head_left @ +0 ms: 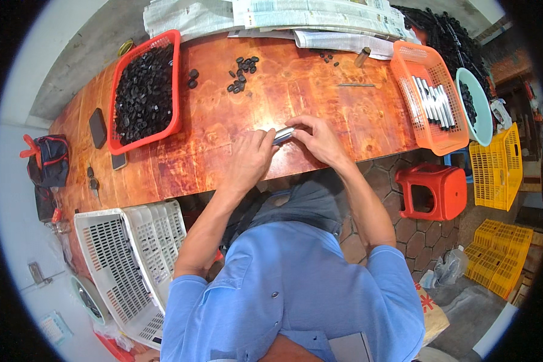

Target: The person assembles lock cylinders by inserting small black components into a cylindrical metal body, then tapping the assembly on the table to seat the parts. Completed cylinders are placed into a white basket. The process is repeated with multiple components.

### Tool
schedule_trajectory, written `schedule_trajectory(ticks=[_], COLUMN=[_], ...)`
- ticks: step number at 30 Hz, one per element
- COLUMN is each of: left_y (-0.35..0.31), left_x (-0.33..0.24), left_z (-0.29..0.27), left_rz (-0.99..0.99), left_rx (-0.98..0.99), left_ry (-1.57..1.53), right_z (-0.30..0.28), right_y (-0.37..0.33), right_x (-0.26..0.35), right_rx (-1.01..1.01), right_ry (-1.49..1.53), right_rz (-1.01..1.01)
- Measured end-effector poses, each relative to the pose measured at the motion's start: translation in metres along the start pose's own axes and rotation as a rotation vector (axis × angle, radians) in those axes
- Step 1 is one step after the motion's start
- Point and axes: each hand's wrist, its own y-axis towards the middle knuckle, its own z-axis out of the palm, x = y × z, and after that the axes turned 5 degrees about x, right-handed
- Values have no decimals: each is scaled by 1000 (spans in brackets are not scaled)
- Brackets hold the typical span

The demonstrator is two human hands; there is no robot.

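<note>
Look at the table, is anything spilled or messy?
A little. Small black caps lie loose on the wooden table, outside the red basket that holds the rest, with a few more near the newspapers. Both hands, left and right, hold one silver tube; nothing looks broken.

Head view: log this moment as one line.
left hand: on metal tube | right hand: on same tube | place: over wooden table near edge | nearby: red basket of black caps
</note>
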Motion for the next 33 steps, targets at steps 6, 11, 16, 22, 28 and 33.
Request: schedule_trajectory(ticks=[6, 11, 16, 22, 28, 33], left_y=[-5, -7, -8, -6, -3, -4], left_x=[0, -5, -5, -6, -9, 1], left_z=[10, 11, 12, 9, 8, 17], left_rz=[-9, -13, 4, -29, -5, 32], left_rx=[-91, -127, -125, -85, -71, -156], left_ry=[-91, -78, -61, -84, 28, -11], right_z=[2, 7, 8, 10, 12, -3], right_y=[-11, -18, -19, -22, -25, -7], right_x=[4, -1, -11, -16, -24, 3], right_rx=[-61, -137, -169, -184, -196, -33], right_ry=[-173, -227, -291, -306, -346, -251], right_rz=[-225, -367, -457, -466, -478, -280])
